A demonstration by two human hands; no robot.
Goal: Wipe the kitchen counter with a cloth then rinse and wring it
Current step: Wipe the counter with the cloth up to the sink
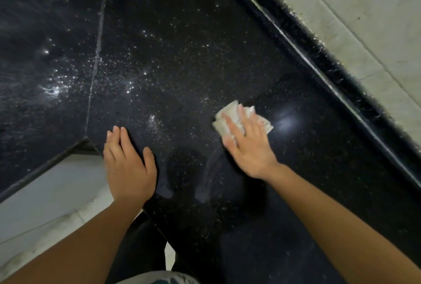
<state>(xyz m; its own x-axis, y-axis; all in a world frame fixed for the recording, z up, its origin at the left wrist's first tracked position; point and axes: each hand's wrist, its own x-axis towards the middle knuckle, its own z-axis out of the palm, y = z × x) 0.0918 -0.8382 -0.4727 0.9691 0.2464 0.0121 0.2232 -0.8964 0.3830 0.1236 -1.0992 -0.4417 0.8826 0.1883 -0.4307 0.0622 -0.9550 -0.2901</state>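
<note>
Bare forearms (341, 222), white top (157, 278), teal print

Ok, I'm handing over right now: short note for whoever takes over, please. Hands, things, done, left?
Left hand: open, flat on the counter near its front edge, holding nothing.
Right hand: open, fingers straight, pressing the cloth flat on the counter.
Done: wiping begun; smear marks between the hands.
Left: droplets across the counter's left and middle; then rinse and wring. No sink in view.
</note>
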